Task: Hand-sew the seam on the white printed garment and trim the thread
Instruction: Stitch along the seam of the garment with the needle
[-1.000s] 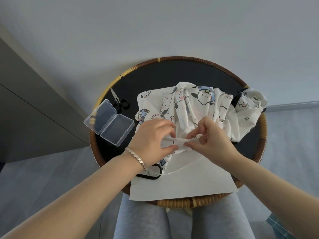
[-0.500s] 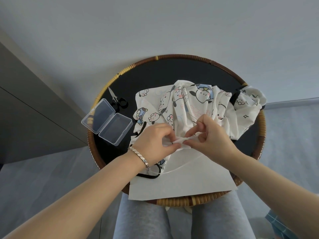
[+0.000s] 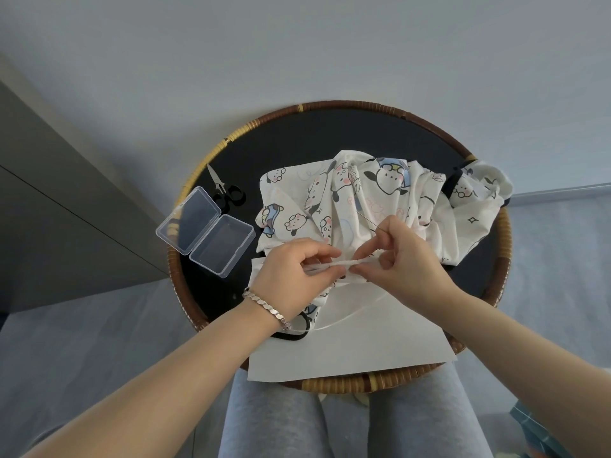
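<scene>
You are mid-seam, by the look of it. The garment [image 3: 380, 193] lies bunched on the surface [image 3: 330, 133], and its near edge is folded into a narrow seam [image 3: 334, 263] raised between your hands. I cannot tell how many stitches are in, as the thread is too fine to make out. Trimming is not yet begun, I judge. The scissors [image 3: 228, 195] lie untouched at the far left of the surface, just beyond the open clear box [image 3: 206, 231] and well apart from both hands.

Your left hand [image 3: 291, 272] comes in palm down with the wrist bent. Its grip is closed on the seam's left end, thumb and forefinger pinching the fold. Your right hand [image 3: 403, 256] meets it almost fingertip to fingertip and pinches the seam's right part. That grip also holds the needle [image 3: 367, 219], which sticks out up and to the left from between the fingers, over the print. Both forearms reach in from the near side, above the white sheet [image 3: 357, 345] that lies under the garment's near edge.
</scene>
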The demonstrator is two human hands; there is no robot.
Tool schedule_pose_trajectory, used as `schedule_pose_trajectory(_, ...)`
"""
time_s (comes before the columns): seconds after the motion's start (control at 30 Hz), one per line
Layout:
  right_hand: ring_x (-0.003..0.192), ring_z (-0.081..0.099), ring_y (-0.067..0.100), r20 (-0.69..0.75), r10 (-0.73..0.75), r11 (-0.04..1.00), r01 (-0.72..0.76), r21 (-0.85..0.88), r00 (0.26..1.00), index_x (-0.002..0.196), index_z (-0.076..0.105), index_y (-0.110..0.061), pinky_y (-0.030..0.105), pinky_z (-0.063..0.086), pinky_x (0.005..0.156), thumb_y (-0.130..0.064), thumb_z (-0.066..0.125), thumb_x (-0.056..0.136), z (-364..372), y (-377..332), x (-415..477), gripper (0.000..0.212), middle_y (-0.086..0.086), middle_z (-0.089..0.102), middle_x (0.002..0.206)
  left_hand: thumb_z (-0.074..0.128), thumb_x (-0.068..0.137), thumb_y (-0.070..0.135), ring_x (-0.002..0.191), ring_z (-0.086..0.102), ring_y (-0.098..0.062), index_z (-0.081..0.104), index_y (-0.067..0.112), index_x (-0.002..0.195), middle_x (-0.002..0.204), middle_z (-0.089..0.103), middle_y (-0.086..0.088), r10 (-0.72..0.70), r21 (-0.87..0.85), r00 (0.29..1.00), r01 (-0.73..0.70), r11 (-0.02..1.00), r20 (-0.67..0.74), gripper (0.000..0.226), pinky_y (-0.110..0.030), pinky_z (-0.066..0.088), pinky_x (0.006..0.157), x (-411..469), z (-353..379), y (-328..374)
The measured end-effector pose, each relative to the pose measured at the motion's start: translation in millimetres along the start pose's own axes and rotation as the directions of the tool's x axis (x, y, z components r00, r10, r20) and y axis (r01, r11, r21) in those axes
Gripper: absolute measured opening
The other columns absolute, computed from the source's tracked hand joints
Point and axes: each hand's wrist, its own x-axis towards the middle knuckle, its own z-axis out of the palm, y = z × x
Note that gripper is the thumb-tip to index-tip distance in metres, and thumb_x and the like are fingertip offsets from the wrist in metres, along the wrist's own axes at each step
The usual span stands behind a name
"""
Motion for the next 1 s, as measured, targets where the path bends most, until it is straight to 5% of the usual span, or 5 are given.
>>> schedule_pose_trajectory(0.23, 0.047, 0.034, 0.005, -0.072, -0.002, 1.0, 0.001, -0.008, 0.997, 0.074, 0.032, -0.017, 0.019, 0.034, 0.047, -0.02, 0.073, 0.073, 2.7, -3.5, -5.0, 0.041, -0.006, 0.064, 0.077, 0.071, 0.076, 0.011, 0.053, 0.057, 0.006, 0.069, 0.014, 0.074, 0.063, 0.064, 0.009, -0.152, -0.153, 0.987, 0.158, 0.976, 0.049, 0.004, -0.005, 0.04, 0.054, -0.4, -0.2, 4.3)
schedule_pose_trajectory(0.4, 0.057, 0.035, 0.006, -0.291, 0.099, 0.98, -0.043, 0.194, 0.952, 0.074, 0.042, 0.001, 0.014, 0.031, 0.05, -0.026, 0.038, 0.094, 7.9, -16.3, -20.5, 0.034, 0.01, 0.042, 0.071, 0.069, 0.078, 0.013, 0.059, 0.059, 0.003, 0.067, 0.017, 0.074, 0.071, 0.068, 0.001, -0.206, -0.192, 0.977, 0.214, 0.958, 0.061, 0.006, -0.008, 0.046, 0.059, 2.9, -2.3, 0.9)
schedule_pose_trajectory(0.53, 0.044, 0.038, 0.003, -0.131, 0.176, 0.976, -0.155, 0.151, 0.976, 0.063, 0.05, -0.008, 0.014, 0.033, 0.045, -0.018, 0.04, 0.094, 19.7, -11.5, -32.1, 0.034, 0.001, 0.046, 0.053, 0.069, 0.078, 0.01, 0.057, 0.059, 0.004, 0.067, 0.018, 0.073, 0.068, 0.067, 0.004, -0.201, -0.205, 0.978, 0.207, 0.957, 0.051, 0.009, -0.009, 0.046, 0.058, 2.4, -1.5, 2.0)
schedule_pose_trajectory(0.67, 0.046, 0.052, 0.005, -0.037, 0.211, 0.965, -0.202, 0.169, 0.977, 0.075, 0.063, -0.022, 0.011, 0.038, 0.048, -0.017, 0.048, 0.092, 28.0, -5.8, -39.0, 0.023, -0.002, 0.063, 0.054, 0.069, 0.077, 0.011, 0.06, 0.061, 0.001, 0.067, 0.019, 0.075, 0.07, 0.069, 0.001, -0.219, -0.188, 0.975, 0.22, 0.957, 0.022, 0.008, -0.011, 0.048, 0.059, 1.6, -0.6, 1.7)
schedule_pose_trajectory(1.0, 0.045, 0.056, 0.007, -0.045, 0.229, 0.957, -0.216, 0.193, 0.972, 0.081, 0.063, -0.023, 0.012, 0.039, 0.046, -0.019, 0.048, 0.093, 29.0, -9.7, -40.3, 0.021, -0.002, 0.069, 0.06, 0.069, 0.077, 0.012, 0.059, 0.062, 0.0, 0.065, 0.019, 0.075, 0.069, 0.069, 0.001, -0.201, -0.142, 0.979, 0.195, 0.97, -0.035, 0.008, -0.01, 0.049, 0.059, -0.2, -1.3, 6.0)
